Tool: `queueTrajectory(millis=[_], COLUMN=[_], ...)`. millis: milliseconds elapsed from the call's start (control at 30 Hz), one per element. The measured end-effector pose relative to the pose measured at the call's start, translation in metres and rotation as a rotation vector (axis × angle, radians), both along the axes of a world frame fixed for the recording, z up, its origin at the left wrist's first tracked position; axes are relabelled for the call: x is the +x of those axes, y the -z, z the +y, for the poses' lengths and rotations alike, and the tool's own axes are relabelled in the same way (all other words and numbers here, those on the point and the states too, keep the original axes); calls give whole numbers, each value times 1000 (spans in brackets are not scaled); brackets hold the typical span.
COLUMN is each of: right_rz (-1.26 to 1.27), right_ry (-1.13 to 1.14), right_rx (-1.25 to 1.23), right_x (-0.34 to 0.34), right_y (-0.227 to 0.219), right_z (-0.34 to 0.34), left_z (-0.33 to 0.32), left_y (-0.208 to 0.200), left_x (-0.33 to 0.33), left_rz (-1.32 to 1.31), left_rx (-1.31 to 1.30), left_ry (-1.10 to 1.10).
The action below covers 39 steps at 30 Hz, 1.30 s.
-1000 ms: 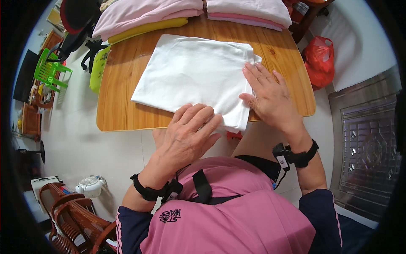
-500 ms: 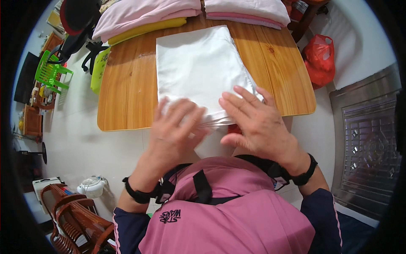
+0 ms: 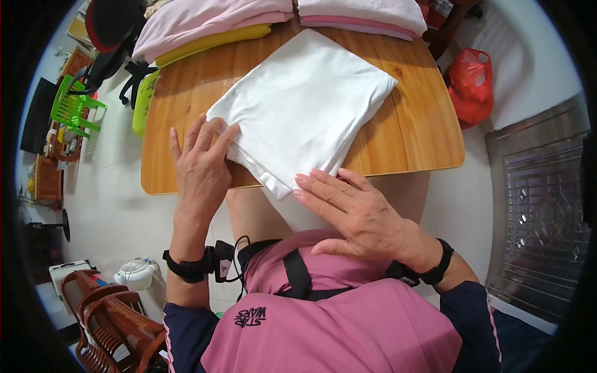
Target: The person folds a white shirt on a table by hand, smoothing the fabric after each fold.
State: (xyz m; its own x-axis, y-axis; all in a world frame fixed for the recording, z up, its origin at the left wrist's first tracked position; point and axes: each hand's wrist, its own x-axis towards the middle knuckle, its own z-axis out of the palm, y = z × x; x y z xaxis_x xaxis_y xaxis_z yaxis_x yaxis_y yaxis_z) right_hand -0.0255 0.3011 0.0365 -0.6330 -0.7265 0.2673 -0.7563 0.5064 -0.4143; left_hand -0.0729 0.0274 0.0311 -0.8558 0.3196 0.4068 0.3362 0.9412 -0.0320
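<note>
I saw the left hand [image 3: 202, 163], fingers spread, touching the white cloth [image 3: 305, 93] at its left corner; it overhung the near edge of the table [image 3: 426, 133]. There the right hand [image 3: 367, 221] held its fingers nearly together. Uneven tugging, I judged, could skew the layers.

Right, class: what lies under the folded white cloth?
The wooden table, its bare top showing left and right of the folded white cloth. The cloth's nearest corner juts past the table's front edge. Whatever else may lie beneath is covered and cannot be seen.
</note>
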Motion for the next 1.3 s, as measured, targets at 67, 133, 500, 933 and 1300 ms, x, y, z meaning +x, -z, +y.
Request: queueTrajectory(millis=[67,133,500,933,1300], right_rz=[18,65,221,139,190], right_ry=[3,58,266,36,210], right_rx=[-37,-70,-15,-8,304], right_x=[-6,-13,-30,-20,-60], right_y=[0,-3,4,11,19], right_z=[5,15,32,-9,18], left_z=[3,16,65,64,64], left_y=[-3,-6,5,5,7], left_x=[4,17,28,25,27], left_rz=[12,-31,-100,-154,-160], left_rx=[-16,263,392,705,730], left_ry=[-40,148,432,281,246])
